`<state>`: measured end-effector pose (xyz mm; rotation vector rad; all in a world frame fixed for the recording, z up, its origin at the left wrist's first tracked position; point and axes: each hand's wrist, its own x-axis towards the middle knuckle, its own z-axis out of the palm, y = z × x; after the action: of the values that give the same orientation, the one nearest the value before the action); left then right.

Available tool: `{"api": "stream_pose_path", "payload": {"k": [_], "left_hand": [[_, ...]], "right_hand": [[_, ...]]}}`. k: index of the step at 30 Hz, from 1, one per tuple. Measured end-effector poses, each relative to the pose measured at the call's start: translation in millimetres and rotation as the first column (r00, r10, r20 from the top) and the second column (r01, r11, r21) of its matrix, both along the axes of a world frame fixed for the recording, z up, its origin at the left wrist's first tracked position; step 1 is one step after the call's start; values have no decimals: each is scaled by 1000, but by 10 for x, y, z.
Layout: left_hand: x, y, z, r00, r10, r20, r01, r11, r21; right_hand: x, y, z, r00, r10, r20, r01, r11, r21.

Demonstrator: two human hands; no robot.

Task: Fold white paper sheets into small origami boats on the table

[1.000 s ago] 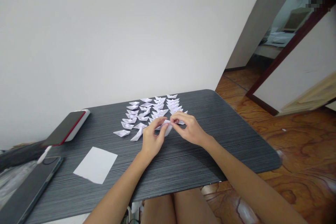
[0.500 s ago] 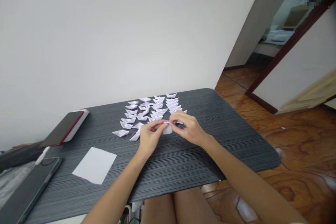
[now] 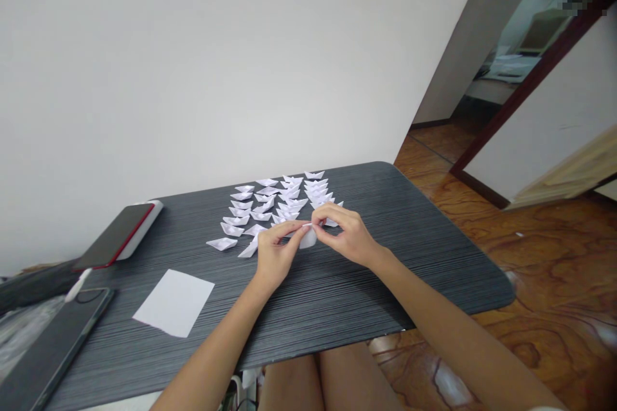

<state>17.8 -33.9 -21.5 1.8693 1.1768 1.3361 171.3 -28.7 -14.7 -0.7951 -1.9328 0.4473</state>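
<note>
A small piece of folded white paper (image 3: 308,239) is pinched between my two hands, above the middle of the table. My left hand (image 3: 276,250) grips its left side between thumb and fingers. From the right, my right hand (image 3: 344,234) pinches its top edge, the fingertips of both hands nearly meeting. The fingers cover much of the paper, so its exact shape is hard to make out. Just behind my hands stand several white folded paper boats (image 3: 289,202) in rough rows, some partly hidden by my fingers.
A square white sheet (image 3: 174,303) lies on the dark table (image 3: 385,205) left of my forearm. At the left are a red-edged device (image 3: 116,236) on a white one, a white cable (image 3: 78,285) and a dark phone-like slab (image 3: 58,347). A white wall (image 3: 216,77) rises behind.
Almost nothing differs. Both hands keep their pinch on the folded paper, with only a very slight shift of the fingertips.
</note>
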Motion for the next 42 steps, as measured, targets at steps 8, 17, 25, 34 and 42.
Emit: {"api": "stream_pose_path", "payload": {"k": [8,17,25,34,42], "left_hand": [[-18,38,-33,992,-46,121,52,998,-44],[19,37,-92,984,80,158,-74,996,-48],[22,60,-127,943,158,292,-94,971,-220],[38,69,-104,898,190,398,-59,946,-319],[17,76,-111,911,168,377,-64,960,-274]], "right_hand": [[-18,82,-78,975,-54,-215,-22,942,-334],[-86,143,-149,858,-138,-495,-222,769,-600],[-97,148,-198,895,-158,-416,-178,730,-660],[-77,100,-170,914,18,-406,-331,611,-719],[7,119,-118,948,-29,-318,-221,656,-721]]}}
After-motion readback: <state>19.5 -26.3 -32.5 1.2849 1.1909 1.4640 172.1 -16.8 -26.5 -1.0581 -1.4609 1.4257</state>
